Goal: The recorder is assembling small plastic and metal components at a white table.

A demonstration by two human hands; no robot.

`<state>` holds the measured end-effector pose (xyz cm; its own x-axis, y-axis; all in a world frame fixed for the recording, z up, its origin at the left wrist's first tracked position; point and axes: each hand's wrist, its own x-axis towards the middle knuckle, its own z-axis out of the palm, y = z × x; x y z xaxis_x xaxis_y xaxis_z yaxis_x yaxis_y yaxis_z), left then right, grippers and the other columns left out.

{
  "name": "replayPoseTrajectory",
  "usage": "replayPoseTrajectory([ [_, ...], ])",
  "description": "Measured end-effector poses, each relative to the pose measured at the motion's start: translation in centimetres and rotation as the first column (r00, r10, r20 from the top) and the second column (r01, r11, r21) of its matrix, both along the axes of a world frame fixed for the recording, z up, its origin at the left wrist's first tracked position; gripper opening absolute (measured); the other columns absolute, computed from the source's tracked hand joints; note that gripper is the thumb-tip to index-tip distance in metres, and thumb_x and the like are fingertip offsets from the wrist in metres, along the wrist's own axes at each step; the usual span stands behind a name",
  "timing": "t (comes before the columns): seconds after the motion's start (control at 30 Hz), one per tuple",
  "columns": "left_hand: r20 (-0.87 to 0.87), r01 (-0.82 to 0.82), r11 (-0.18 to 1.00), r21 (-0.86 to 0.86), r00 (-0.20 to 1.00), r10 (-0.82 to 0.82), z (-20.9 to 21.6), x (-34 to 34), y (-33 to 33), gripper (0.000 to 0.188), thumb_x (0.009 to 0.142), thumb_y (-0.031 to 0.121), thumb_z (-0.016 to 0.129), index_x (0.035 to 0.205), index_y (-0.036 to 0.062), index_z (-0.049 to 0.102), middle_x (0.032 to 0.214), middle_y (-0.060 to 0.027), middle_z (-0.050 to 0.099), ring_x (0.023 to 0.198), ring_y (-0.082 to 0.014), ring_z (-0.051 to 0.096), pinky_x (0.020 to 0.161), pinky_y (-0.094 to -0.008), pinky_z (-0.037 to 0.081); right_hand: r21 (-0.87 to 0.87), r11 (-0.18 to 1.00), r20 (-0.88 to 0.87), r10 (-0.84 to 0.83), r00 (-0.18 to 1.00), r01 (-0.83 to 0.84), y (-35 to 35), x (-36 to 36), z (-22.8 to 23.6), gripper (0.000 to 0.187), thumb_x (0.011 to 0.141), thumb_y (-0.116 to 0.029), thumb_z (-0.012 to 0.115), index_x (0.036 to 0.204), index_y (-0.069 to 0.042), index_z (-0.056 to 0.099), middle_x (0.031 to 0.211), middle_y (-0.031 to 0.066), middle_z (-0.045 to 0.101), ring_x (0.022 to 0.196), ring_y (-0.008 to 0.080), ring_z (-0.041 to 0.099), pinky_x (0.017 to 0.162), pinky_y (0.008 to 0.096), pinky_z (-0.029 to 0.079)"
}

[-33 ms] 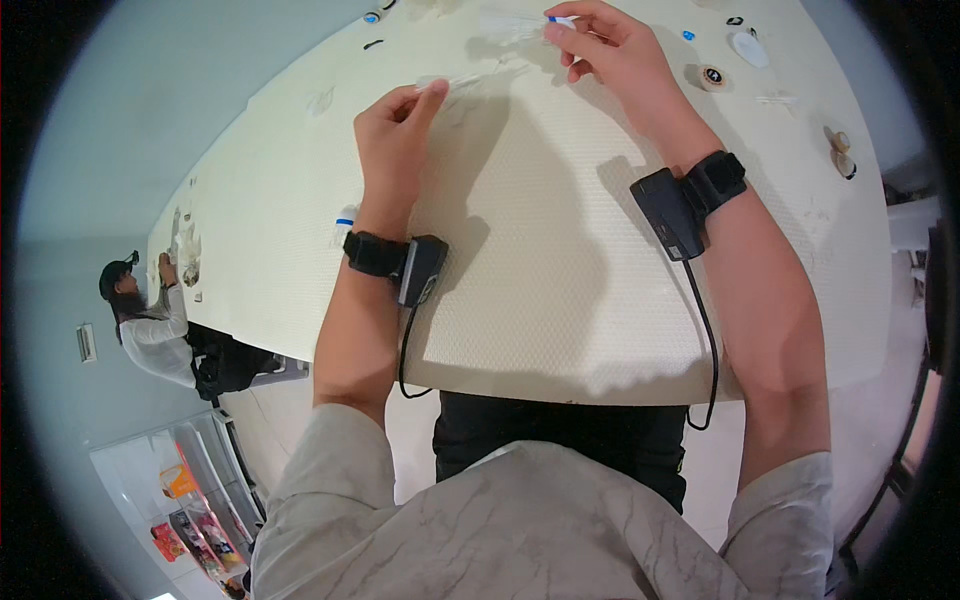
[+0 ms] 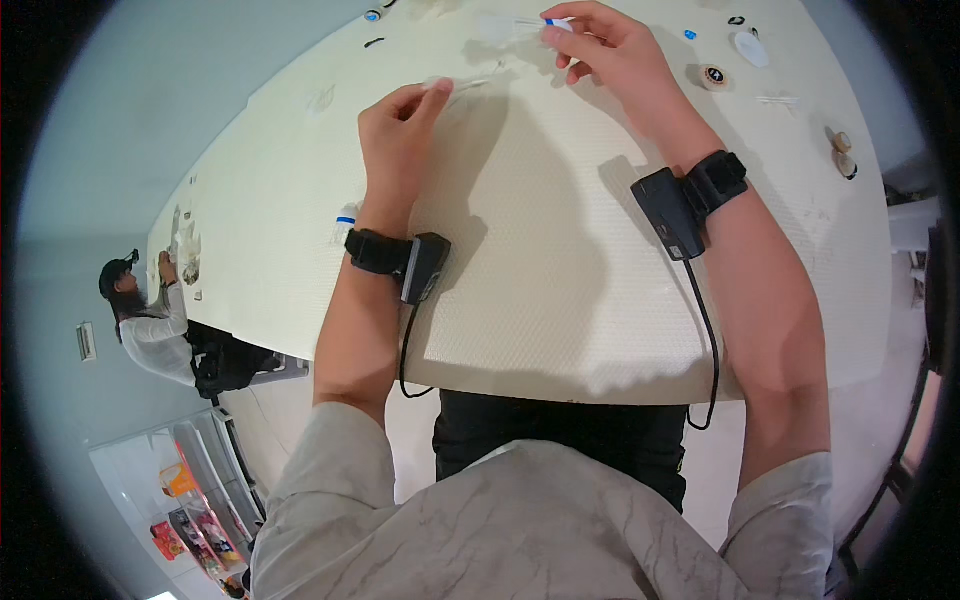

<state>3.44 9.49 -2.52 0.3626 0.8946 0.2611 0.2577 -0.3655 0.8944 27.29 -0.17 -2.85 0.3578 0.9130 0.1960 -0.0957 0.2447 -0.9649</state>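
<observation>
My left hand [image 2: 400,125] is closed, thumb pressed against the fingers, near the far middle of the table. A bundle of thin whitish sticks [image 2: 468,84] juts from its pinch to the right; their exact kind is too small to tell. Farther off and to the right, my right hand [image 2: 600,42] pinches a clear plastic bag [image 2: 508,27] by an end with white and a blue stripe. The bag stretches leftward from my fingertips. The two hands are apart. Beside my left wrist lies another clear item with a blue stripe [image 2: 346,218], partly hidden by the arm.
Right of my right hand are a round container with a dark top [image 2: 714,77], a white oval piece [image 2: 750,48], a small blue piece [image 2: 690,35], thin sticks [image 2: 778,100] and small round items [image 2: 843,155]. A person [image 2: 155,325] works at the table's far left end.
My left hand has shifted slightly to the right. The thin sticks beyond its fingertips look shorter now. My right hand has barely moved, still pinching the bag.
</observation>
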Motion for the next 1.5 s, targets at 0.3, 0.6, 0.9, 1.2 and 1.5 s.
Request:
replayPoseTrajectory([
  [0.3, -0.066, -0.054, 0.987, 0.153, 0.996, 0.064, 1.7, 0.0, -0.9, 0.031, 0.099, 0.029, 0.066, 0.106, 0.0003, 0.076, 0.072, 0.0067, 0.052, 0.062, -0.0030, 0.036, 0.054, -0.0220, 0.029, -0.034, 0.994, -0.013, 0.107, 0.994, -0.107, 0.0, -0.3, -0.1, 0.022, 0.093, -0.007, 0.071, 0.114, -0.002, 0.066, 0.086, 0.0041, 0.068, 0.071, 0.0105, 0.065, 0.064, 0.0239, 0.054],
  [0.6, 0.065, 0.030, 0.991, -0.130, 0.998, -0.022, 1.6, 2.2, -3.9, 0.025, 0.092, 0.026, 0.076, 0.093, 0.0015, 0.075, 0.067, 0.0079, 0.052, 0.058, -0.0016, 0.036, 0.051, -0.0210, 0.025, -0.063, 0.982, 0.047, 0.181, 0.982, -0.178, -0.5, -1.3, 0.9, 0.023, 0.090, -0.004, 0.073, 0.112, 0.000, 0.066, 0.090, 0.0026, 0.068, 0.078, 0.0081, 0.065, 0.067, 0.0221, 0.055],
  [0.9, 0.094, 0.071, 0.988, -0.136, 0.994, -0.058, 1.3, 2.1, -3.8, 0.026, 0.092, 0.026, 0.077, 0.078, 0.0050, 0.071, 0.062, 0.0078, 0.049, 0.056, -0.0023, 0.035, 0.050, -0.0221, 0.023, -0.073, 0.970, 0.021, 0.232, 0.972, -0.230, -0.2, -1.5, 0.6, 0.025, 0.088, -0.001, 0.074, 0.111, 0.003, 0.065, 0.090, 0.0049, 0.068, 0.078, 0.0100, 0.065, 0.068, 0.0233, 0.057],
  [1.2, 0.171, 0.096, 0.969, -0.228, 0.984, -0.057, 1.7, 1.8, -3.7, 0.025, 0.093, 0.023, 0.075, 0.076, 0.0056, 0.070, 0.061, 0.0079, 0.041, 0.057, -0.0044, 0.030, 0.053, -0.0251, 0.022, -0.031, 0.984, 0.096, 0.180, 0.979, -0.178, -0.3, -2.0, 0.2, 0.022, 0.092, -0.011, 0.073, 0.110, 0.000, 0.067, 0.088, 0.0045, 0.069, 0.076, 0.0090, 0.065, 0.069, 0.0227, 0.054],
  [1.5, 0.234, 0.128, 0.970, -0.205, 0.969, -0.078, 1.3, 1.6, -2.9, 0.017, 0.089, 0.016, 0.079, 0.083, 0.0004, 0.074, 0.063, 0.0081, 0.052, 0.054, -0.0014, 0.035, 0.050, -0.0219, 0.023, 0.046, 0.981, 0.211, 0.174, 0.962, -0.188, 0.1, -1.1, -0.7, 0.032, 0.093, -0.014, 0.072, 0.121, -0.001, 0.067, 0.096, 0.0051, 0.073, 0.084, 0.0097, 0.067, 0.080, 0.0238, 0.054],
])
